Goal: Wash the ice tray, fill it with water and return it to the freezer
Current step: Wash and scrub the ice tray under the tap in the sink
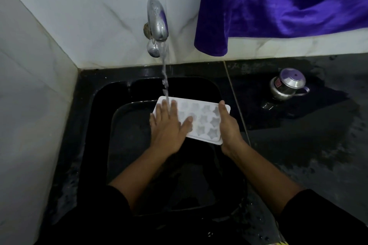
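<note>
The white ice tray [205, 123] is held over the black sink [123, 125], a little tilted, with its star-shaped cups facing up. The tap [157, 21] on the tiled wall [99, 15] is running, and the thin stream of water [164, 73] comes down onto the far left corner of the tray, right where the fingers are.

The person's left hand [169, 125] lies flat on the left part of the tray, fingers straight and spread, palm down on the cups, the water falling across the fingers. It is pressing on the tray, not clasping it. The right hand [228, 125] grips the tray's right edge: the thumb sits on top along the rim and the other fingers go under, out of sight. Both forearms are bare, with dark sleeves [318, 214] pushed up near the elbows.

To the right of the sink the dark desk [308, 145] is wet in patches. A small steel pot [286, 85] with a lid and a handle stands on it near the wall, well apart from the tray. Above it a purple cloth [278, 5] hangs down over the tiles, its lower corner ending just right of the tap
</note>
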`<control>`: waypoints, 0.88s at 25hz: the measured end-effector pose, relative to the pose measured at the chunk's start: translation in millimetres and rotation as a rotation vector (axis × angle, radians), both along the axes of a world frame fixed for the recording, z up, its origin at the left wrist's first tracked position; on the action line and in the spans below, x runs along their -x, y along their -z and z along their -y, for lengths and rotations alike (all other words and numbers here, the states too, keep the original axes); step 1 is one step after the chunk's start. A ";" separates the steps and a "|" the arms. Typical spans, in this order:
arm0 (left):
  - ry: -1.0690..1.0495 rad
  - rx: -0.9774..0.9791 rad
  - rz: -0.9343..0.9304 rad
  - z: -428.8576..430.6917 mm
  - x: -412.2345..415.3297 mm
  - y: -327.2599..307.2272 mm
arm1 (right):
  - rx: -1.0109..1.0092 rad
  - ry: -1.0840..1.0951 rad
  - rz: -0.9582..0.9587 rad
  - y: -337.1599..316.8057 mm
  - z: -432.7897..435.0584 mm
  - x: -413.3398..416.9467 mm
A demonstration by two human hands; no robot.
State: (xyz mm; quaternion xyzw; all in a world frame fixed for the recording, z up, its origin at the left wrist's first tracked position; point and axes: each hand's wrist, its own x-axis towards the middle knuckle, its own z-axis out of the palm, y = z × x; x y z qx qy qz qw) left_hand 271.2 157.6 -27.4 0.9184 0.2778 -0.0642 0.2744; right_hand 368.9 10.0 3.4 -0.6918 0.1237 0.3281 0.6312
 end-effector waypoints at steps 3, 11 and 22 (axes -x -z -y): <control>-0.245 0.038 -0.113 -34.0 -16.3 5.9 | 0.006 -0.028 -0.003 -0.3 4.9 -4.3; -0.113 -0.011 -0.056 -12.1 -19.3 -0.9 | -0.046 -0.029 -0.008 -2.7 -3.9 -14.1; -0.049 -0.044 -0.074 -24.5 -7.0 5.3 | -0.070 0.005 0.005 -4.5 -3.4 -14.8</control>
